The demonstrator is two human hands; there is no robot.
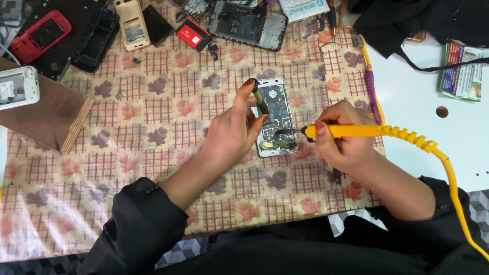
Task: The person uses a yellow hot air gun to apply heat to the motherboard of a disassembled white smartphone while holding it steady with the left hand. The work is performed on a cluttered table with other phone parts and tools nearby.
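hands are working over an opened white phone (pixel 275 118) that is lying face down near the middle of the flowered tablecloth (pixel 153 153), its circuit board showing. left hand (pixel 232 130) is resting its heel on the cloth just left of the phone and is pinching a small dark tool (pixel 261 102) between thumb and fingers, with the forefinger stretched up along it and the tool's lower end reaching down over the board. right hand (pixel 340 136) is sitting just right of the phone, curled in a pen grip around a yellow soldering iron (pixel 351 131); the iron's metal tip is touching the lower part of the board. yellow coiled cable (pixel 438 153) is running from the iron off to the near right corner. black sleeves are covering both forearms. along the far edge, a second opened phone frame (pixel 247 23), a red battery (pixel 193 33), a beige phone (pixel 132 24) and a red phone shell (pixel 39 34) are lying well apart from the hands. a white phone (pixel 18 86) is sitting on a wooden board (pixel 51 112) at far left.
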